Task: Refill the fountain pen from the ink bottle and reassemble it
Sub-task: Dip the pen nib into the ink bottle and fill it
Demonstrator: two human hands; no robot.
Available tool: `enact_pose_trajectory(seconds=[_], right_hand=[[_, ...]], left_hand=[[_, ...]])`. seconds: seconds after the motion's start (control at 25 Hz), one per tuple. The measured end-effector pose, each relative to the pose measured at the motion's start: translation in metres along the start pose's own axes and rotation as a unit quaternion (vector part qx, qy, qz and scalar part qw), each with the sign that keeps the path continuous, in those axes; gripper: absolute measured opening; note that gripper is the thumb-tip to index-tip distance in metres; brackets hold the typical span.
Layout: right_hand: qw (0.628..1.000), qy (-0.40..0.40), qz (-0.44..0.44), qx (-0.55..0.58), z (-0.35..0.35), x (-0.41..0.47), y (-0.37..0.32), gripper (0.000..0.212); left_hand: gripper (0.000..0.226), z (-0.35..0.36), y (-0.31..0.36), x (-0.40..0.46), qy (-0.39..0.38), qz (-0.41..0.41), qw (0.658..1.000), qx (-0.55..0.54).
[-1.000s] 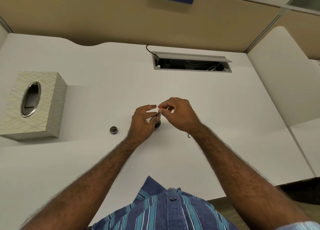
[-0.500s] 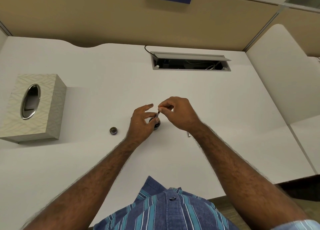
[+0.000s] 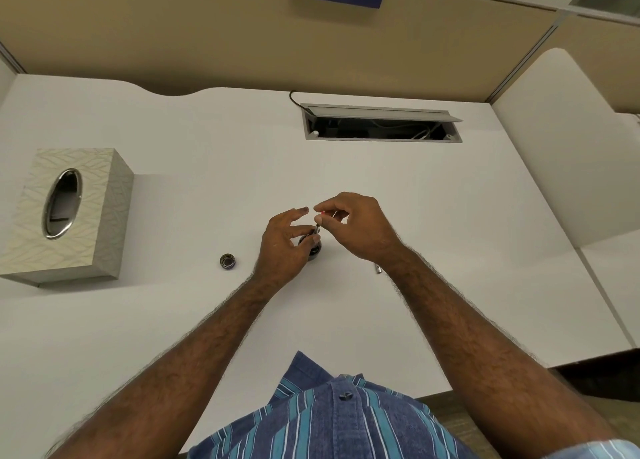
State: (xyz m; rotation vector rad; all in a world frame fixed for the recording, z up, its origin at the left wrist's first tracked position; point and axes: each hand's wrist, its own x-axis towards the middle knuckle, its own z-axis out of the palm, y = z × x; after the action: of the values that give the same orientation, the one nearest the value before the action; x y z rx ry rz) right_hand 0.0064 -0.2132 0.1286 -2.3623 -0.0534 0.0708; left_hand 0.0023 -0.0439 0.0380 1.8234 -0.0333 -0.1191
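Both hands working over the ink bottle [image 3: 313, 251], mid-desk. Left hand [image 3: 284, 242] curled round the bottle, steadying it, fingertips also touching the pen section [image 3: 318, 229]. Right hand [image 3: 356, 228] pinching the top of that section between thumb and forefinger, apparently at the converter; nib end pointing down toward the bottle mouth, immersion not visible. Bottle cap [image 3: 227, 261] lying well left; another pen part [image 3: 378, 269] just right. Likely mid-fill: best kept vertical, bottle braced, converter turned slowly, nib fully submerged to avoid air.
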Motion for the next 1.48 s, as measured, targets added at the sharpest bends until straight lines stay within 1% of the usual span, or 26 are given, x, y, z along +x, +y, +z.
enact_pose_trajectory(seconds=[0.08,0.16,0.32,0.48,0.6,0.76,0.88,1.0,1.12,1.2,1.28,1.4,1.48], right_hand=[[1.000,-0.001,-0.011,-0.012,0.000,0.000,-0.001,0.011],[1.000,0.005,-0.001,-0.021,0.000,0.001,-0.003,0.010],[0.999,0.018,0.027,-0.025,0.002,0.002,-0.003,0.013],[1.000,0.009,0.011,0.004,0.002,-0.002,0.000,0.012],[1.000,0.005,-0.006,0.001,0.003,-0.004,0.003,0.016],[1.000,0.024,0.002,-0.006,0.004,-0.003,0.001,0.005],[1.000,0.027,0.009,0.000,0.006,-0.003,0.001,0.005],[1.000,0.015,-0.005,-0.002,0.006,-0.003,0.002,0.014],[1.000,0.018,-0.003,-0.021,0.006,-0.001,0.000,0.009],[0.999,0.030,0.027,-0.017,0.005,0.000,-0.002,0.013],[0.999,0.036,0.037,-0.004,0.005,-0.001,-0.002,0.017],[1.000,0.022,0.010,0.013,0.005,-0.003,-0.001,0.015],[1.000,0.016,-0.003,-0.001,0.004,-0.003,0.000,0.011]], left_hand=[[0.054,0.000,-0.004,0.001,0.003,-0.005,1.000,-0.003],[0.054,0.000,-0.008,0.001,0.003,-0.006,1.000,-0.006],[0.035,0.001,-0.010,0.002,0.011,0.009,0.999,0.029],[0.026,0.001,-0.010,0.004,0.010,0.011,0.999,0.042],[0.036,-0.001,-0.006,0.003,0.004,0.011,0.999,0.036],[0.046,0.000,-0.007,0.002,0.002,0.006,1.000,0.030],[0.040,0.001,-0.005,0.000,0.006,0.017,0.999,0.028],[0.035,0.000,-0.004,0.001,0.009,0.020,0.999,0.031],[0.037,0.000,-0.005,0.000,0.005,0.012,1.000,0.027],[0.043,0.000,-0.005,-0.001,-0.001,0.005,1.000,0.011],[0.052,0.000,-0.002,-0.003,-0.004,-0.002,1.000,-0.022],[0.053,-0.001,0.002,-0.003,-0.003,-0.003,1.000,-0.021],[0.053,-0.002,0.003,-0.003,-0.007,0.004,1.000,-0.023]])
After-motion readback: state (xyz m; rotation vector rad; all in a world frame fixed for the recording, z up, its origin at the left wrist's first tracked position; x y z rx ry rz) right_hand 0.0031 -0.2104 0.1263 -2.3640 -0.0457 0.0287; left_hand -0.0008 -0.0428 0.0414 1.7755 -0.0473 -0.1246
